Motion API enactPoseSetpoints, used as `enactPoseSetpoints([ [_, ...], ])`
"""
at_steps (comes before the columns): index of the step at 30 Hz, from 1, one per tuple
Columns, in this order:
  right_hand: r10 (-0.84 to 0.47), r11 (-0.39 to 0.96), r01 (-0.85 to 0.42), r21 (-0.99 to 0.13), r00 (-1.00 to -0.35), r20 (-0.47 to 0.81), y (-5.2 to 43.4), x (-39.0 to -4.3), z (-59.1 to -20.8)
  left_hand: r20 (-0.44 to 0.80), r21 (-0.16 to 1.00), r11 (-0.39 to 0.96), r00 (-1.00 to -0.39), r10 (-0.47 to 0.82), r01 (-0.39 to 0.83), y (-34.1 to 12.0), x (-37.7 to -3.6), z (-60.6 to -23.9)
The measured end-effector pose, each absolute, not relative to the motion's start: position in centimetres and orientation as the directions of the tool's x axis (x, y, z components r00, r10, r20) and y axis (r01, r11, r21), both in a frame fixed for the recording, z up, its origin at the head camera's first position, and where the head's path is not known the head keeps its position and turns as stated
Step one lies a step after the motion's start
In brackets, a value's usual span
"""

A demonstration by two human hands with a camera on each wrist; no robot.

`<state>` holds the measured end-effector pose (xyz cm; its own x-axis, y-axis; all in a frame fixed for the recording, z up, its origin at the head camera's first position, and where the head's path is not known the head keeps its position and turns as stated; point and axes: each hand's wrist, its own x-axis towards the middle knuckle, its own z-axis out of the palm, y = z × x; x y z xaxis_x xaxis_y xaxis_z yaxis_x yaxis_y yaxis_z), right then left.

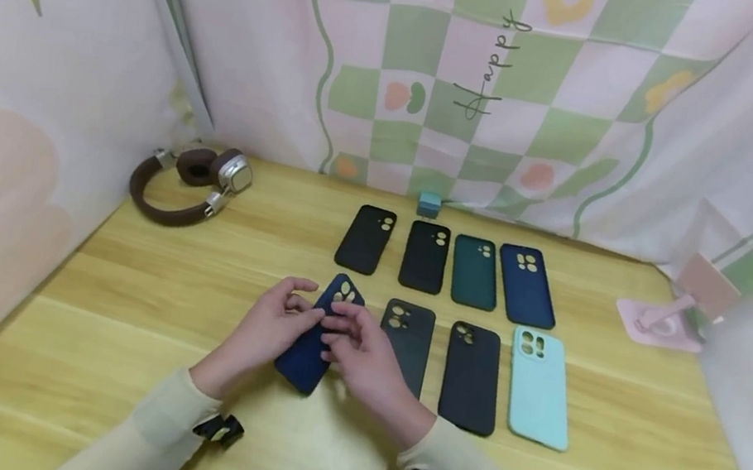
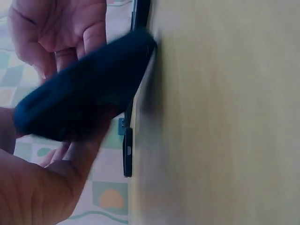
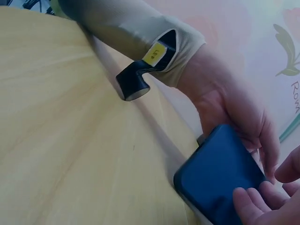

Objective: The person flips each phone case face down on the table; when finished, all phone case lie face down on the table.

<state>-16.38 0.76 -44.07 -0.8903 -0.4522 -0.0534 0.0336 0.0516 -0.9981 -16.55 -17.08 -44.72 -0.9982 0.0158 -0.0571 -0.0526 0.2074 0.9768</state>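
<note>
A dark blue phone case (image 1: 304,361) is tilted up off the table, its camera cutouts at the far end. My left hand (image 1: 265,329) grips it along its left side, thumb across the case. Over its right side, my right hand (image 1: 373,356) touches the case with its fingertips (image 3: 241,194), the fingers only loosely bent. In the left wrist view the phone case (image 2: 89,89) is blurred and covers part of the fingers. Just right of the hands, a dark grey phone case (image 1: 414,338) lies partly hidden under the right hand.
Black (image 1: 365,240), second black (image 1: 424,258), green (image 1: 475,273) and blue (image 1: 529,287) phone cases form a back row. A black case (image 1: 471,382) and a mint case (image 1: 542,394) lie in front. Headphones (image 1: 171,216), a small blue block (image 1: 430,205) and a pink stand (image 1: 659,323) are farther out.
</note>
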Motion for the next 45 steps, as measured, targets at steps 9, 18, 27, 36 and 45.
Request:
enactPoseSetpoints([
  [9,-0.313,0.18,0.071,-0.981,-0.941,-0.125,0.7,-16.6,-44.4,-0.031,0.989,0.142,-0.992,-0.126,-0.049,-17.2,-16.7,-44.4],
  [18,-0.3,0.168,0.126,-0.978,-0.938,-0.173,1.0,-16.7,-44.6,-0.094,0.983,0.146,-0.988,-0.123,-0.112,-17.5,-17.1,-44.4],
  [27,-0.357,0.213,0.183,-0.96,-0.9,-0.251,1.4,-16.7,-44.1,-0.201,0.935,0.275,-0.973,-0.114,-0.226,-18.4,-17.4,-44.9],
  [36,-0.369,0.255,0.158,-0.954,-0.896,-0.247,1.7,-16.5,-43.8,-0.268,0.923,0.269,-0.961,-0.061,-0.275,-18.4,-17.6,-45.3],
  [45,-0.363,0.262,0.154,-0.953,-0.899,-0.246,2.3,-16.8,-43.8,-0.268,0.925,0.274,-0.963,-0.025,-0.265,-18.4,-17.5,-45.1],
])
